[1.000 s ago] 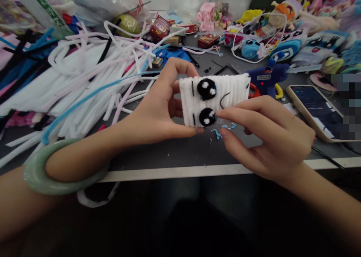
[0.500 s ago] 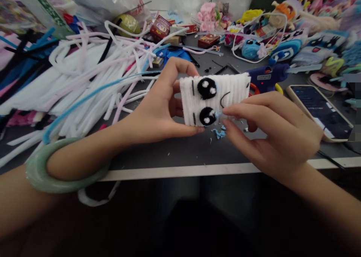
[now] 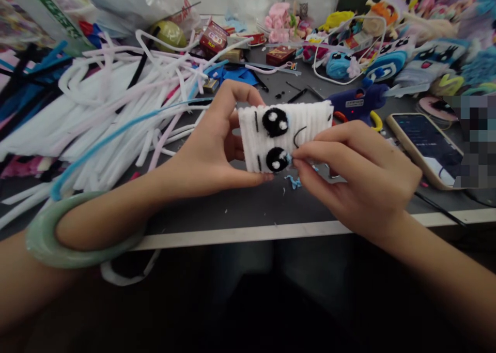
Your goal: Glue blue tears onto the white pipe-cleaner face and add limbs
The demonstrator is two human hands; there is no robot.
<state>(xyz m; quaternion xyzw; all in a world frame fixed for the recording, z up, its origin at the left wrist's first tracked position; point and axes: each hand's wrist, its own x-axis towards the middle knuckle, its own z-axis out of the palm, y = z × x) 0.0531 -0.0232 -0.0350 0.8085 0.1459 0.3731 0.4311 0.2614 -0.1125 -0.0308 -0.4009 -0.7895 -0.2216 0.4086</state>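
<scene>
Head view: one white block (image 3: 289,138), one glue gun (image 3: 357,103) and one phone (image 3: 424,141) are counted. Above the table (image 3: 240,208), the ribbed block, with two black eyes (image 3: 271,128) and one curved mouth (image 3: 297,133), is gripped sideways by the left hand (image 3: 211,146). At the lower eye, the right hand (image 3: 360,174) is nearly pinched; whether something is held cannot be told.

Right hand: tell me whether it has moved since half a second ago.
Yes. Judged against the glue gun, the right hand has shifted slightly left in the picture, bringing its fingertips nearer the lower black eye.
</scene>
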